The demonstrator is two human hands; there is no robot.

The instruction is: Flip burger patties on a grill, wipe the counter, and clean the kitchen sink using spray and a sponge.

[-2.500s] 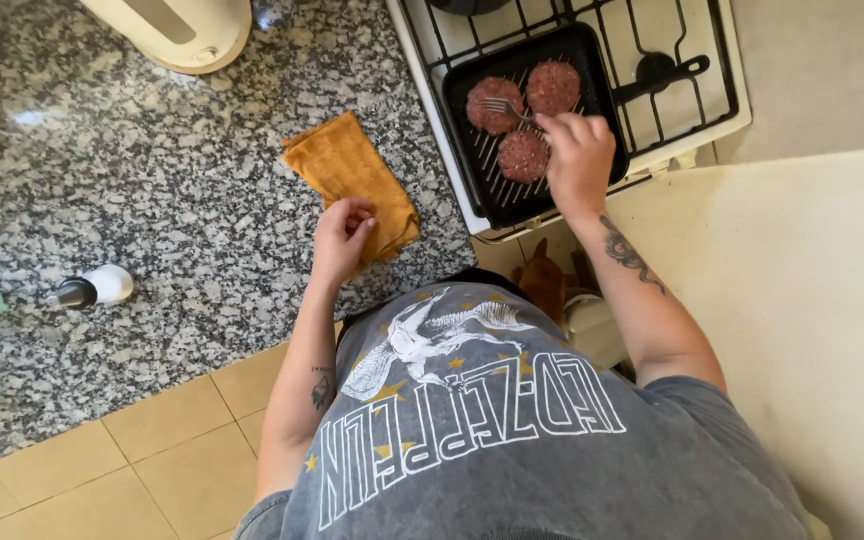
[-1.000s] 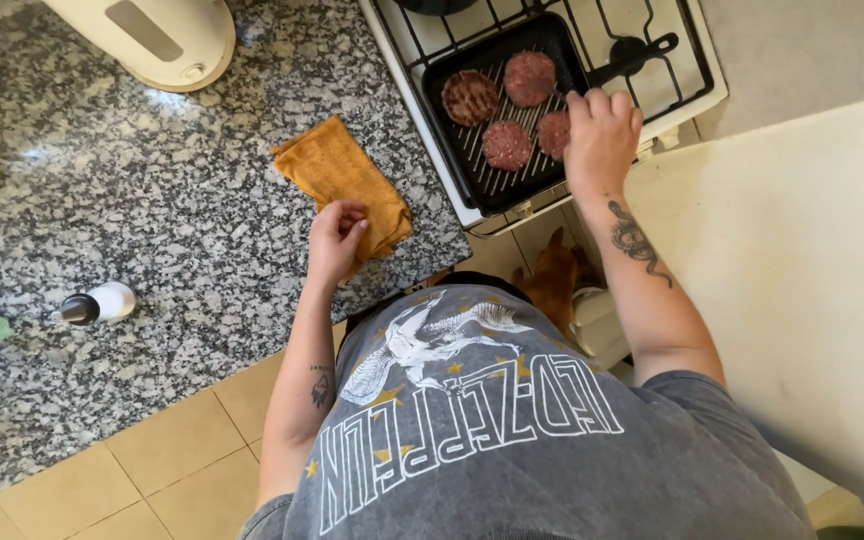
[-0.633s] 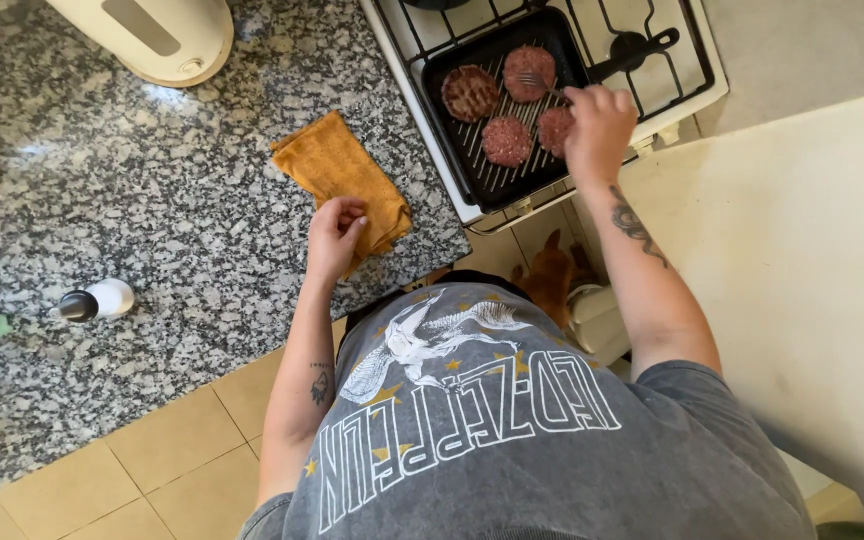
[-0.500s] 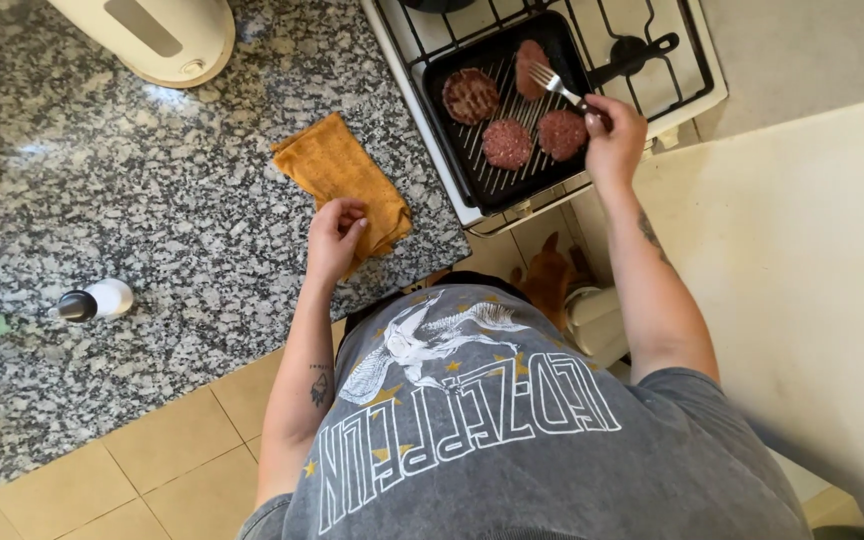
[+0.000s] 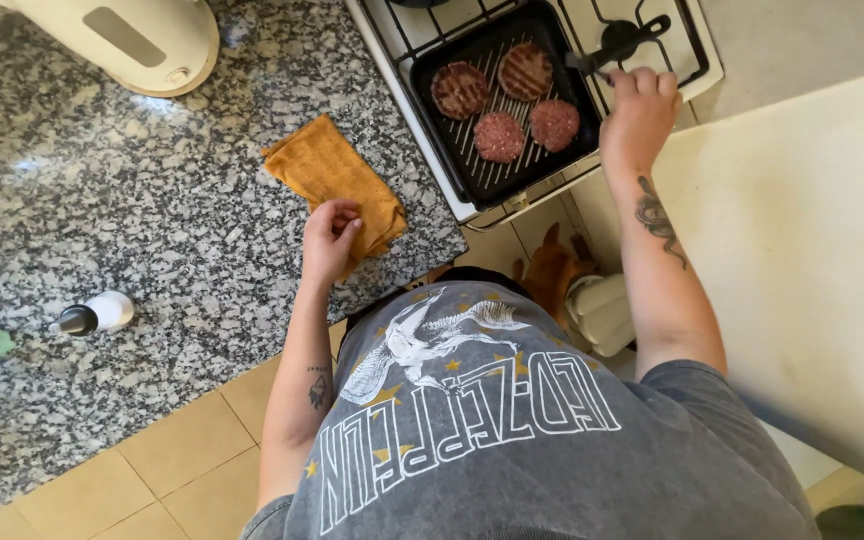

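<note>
A black ridged grill pan [image 5: 472, 165] sits on a white gas stove [image 5: 697, 70] and holds several round meat patties [image 5: 500, 135]; two at the back look browned, two nearer look redder. My right hand [image 5: 637, 115] is at the pan's right edge, just under its black handle [image 5: 632, 40]. Its fingers are curled around a fork whose tip [image 5: 582, 64] only just shows. My left hand [image 5: 330, 238] rests on a folded orange cloth [image 5: 327, 170] on the speckled granite counter [image 5: 152, 200], fingers loosely bent.
A cream-coloured appliance [image 5: 142, 40] stands at the counter's far edge. A small white bottle with a dark cap [image 5: 97, 313] lies at the left. A brown dog [image 5: 552, 270] and a white object [image 5: 602, 310] are on the floor by my legs. A pale wall [image 5: 812, 250] is at right.
My right hand lifted a patty with a fork, then drew back to the pan's right edge beside the handle. The rear right patty now shows a browned, grill-marked face. My left hand stayed on the cloth.
</note>
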